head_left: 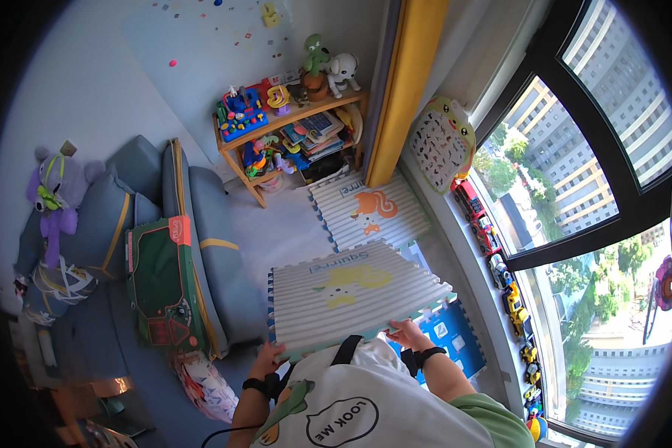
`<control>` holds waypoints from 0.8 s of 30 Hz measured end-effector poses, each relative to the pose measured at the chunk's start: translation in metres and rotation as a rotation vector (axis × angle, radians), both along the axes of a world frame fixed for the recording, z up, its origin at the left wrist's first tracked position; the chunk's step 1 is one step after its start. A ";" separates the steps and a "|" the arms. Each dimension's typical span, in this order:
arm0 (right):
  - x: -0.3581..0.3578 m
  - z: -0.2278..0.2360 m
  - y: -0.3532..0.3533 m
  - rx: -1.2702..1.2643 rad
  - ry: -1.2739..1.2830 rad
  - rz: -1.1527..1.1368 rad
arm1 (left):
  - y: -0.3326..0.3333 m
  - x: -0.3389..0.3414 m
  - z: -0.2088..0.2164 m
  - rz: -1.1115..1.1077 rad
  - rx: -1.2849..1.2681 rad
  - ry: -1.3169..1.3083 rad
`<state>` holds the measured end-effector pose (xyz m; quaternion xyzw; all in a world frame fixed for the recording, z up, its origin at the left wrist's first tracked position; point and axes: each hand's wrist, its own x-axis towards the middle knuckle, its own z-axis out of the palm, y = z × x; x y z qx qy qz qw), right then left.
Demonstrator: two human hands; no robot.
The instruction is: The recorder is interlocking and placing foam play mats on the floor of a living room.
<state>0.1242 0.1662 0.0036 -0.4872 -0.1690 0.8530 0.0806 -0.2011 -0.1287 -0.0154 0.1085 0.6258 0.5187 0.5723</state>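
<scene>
A striped grey-white foam puzzle mat [302,287] with a pale yellow-green squirrel picture and a jagged edge stretches in front of my body. My left hand [269,357] grips its near left corner. Along the near edge, further right, my right hand [409,336] is closed on the same mat, thumb on top; the fingers underneath are mostly hidden. Beyond it, a similar striped foam mat [336,205] with an orange squirrel lies on the floor. A blue foam mat [467,340] with pale pictures shows on the floor to the right, partly covered by the held one.
A grey-blue sofa [224,276] stands left, bearing a green toy table top [157,280] and a purple plush [63,190]. A wooden shelf [306,119] of toys is at the back. Toy vehicles [511,299] line the window sill at right, beside a yellow curtain [407,89].
</scene>
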 end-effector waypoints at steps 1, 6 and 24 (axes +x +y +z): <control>0.002 -0.001 0.000 0.005 -0.008 0.001 | 0.008 0.001 0.007 0.117 -0.055 -0.169; 0.000 0.000 0.001 0.007 -0.014 -0.013 | 0.018 0.002 0.020 0.241 -0.092 -0.328; -0.004 -0.001 0.004 -0.006 -0.013 -0.007 | 0.018 -0.002 0.021 0.266 -0.038 -0.318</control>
